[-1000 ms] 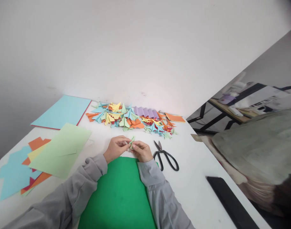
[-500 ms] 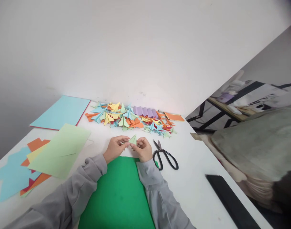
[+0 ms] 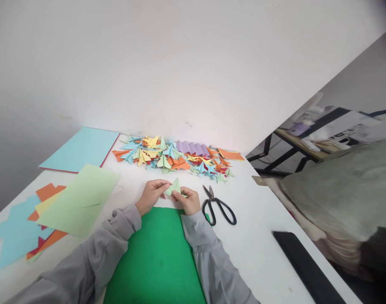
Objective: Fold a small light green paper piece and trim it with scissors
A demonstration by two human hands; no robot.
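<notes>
A small light green folded paper plane [image 3: 174,186] is held between my two hands, its pointed tip upward. My left hand [image 3: 152,195] pinches its left edge between thumb and fingers. My right hand [image 3: 189,200] grips its lower right part, thumb across the front. Below my hands lies a green sheet [image 3: 161,253], partly under my right sleeve. Just to the right of my right hand, black-handled scissors [image 3: 214,204] rest with blades a little apart. Beyond my hands spreads a pile of small folded paper planes [image 3: 167,156] in several colours.
On the left are a light green paper sheet [image 3: 82,200] and loose coloured pieces [image 3: 20,228]. A light blue sheet [image 3: 82,147] lies behind them against the wall. Purple pleated paper [image 3: 193,147] and orange paper [image 3: 231,155] sit at the back. A black bar [image 3: 303,266] lies near the right edge.
The light green paper plane has shifted slightly left and turned a little, showing more of its face. My right hand's fingers have moved slightly lower around it.
</notes>
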